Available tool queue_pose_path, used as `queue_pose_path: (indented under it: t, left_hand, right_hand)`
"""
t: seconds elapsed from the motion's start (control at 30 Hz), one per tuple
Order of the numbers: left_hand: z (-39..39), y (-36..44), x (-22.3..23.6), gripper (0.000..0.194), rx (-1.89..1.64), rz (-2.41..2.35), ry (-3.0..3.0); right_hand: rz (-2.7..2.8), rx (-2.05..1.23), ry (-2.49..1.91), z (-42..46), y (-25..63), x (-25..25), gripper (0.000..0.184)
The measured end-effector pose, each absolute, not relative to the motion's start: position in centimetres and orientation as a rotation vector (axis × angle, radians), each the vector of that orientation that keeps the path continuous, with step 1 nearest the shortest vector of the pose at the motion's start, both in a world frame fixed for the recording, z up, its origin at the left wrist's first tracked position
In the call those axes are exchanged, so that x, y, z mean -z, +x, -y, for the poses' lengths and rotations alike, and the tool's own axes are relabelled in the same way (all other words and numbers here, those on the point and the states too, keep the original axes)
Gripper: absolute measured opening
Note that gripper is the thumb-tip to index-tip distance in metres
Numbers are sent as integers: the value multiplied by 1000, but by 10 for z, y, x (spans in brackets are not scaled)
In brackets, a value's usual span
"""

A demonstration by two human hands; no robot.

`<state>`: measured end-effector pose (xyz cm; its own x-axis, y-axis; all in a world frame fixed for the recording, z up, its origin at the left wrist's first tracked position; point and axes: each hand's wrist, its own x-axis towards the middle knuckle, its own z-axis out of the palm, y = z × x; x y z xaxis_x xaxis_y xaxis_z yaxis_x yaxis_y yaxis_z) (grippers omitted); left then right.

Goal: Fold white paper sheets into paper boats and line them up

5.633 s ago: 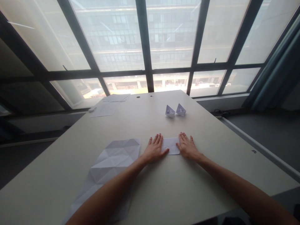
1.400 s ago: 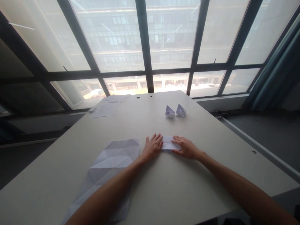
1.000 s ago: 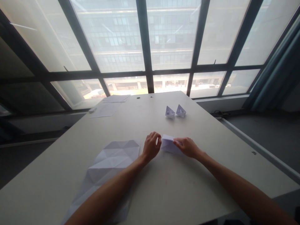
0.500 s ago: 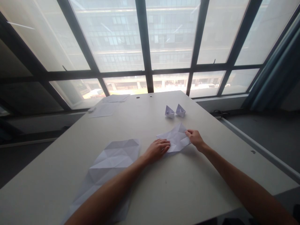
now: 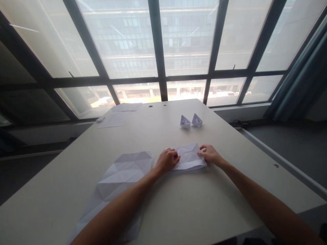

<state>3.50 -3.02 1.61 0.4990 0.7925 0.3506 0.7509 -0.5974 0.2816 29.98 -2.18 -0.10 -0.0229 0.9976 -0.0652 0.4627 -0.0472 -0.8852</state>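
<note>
A creased white sheet of paper [image 5: 187,156] lies on the table between my hands, its near edge folded up into a strip. My left hand [image 5: 168,160] is closed at the paper's left edge, fingers curled on it. At the right edge, my right hand [image 5: 209,154] pinches the sheet between thumb and fingers. Beyond it stand two small folded paper boats [image 5: 185,121], side by side. A larger creased paper [image 5: 120,173] lies to the left, partly covered by my left forearm.
The white table [image 5: 204,204] reaches toward large windows. Several flat sheets [image 5: 112,119] lie at its far left, with a small white object [image 5: 100,119] beside them. A small dark mark [image 5: 276,165] shows near the right edge. A blue curtain [image 5: 298,75] hangs at the right.
The paper has turned so its near edge lies straighter, with a folded strip along it. My left hand has curled its fingers; my right hand has shifted slightly nearer and left.
</note>
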Motion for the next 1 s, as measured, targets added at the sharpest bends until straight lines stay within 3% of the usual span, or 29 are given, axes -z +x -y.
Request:
queue_pose_path:
  t: [0.17,0.33,0.53,0.77,1.0]
  left_hand:
    - [31,35,-10,13,-636,-1331,2671]
    - [31,35,0,39,-523,-1203,2754]
    - [28,33,6,45,-408,-1232,2741]
    - [24,33,12,54,-449,-1232,2713]
    - [23,33,13,56,-450,-1278,2730]
  right_hand:
    - [1652,-873,-1560,20,299,10,29]
    - [1728,-689,-1620,19,295,13,28]
    - [1816,-561,-1605,25,285,7,20]
    - [2099,-508,-1119,34,272,4,47]
    - [2473,-438,-1038,47,268,1,48]
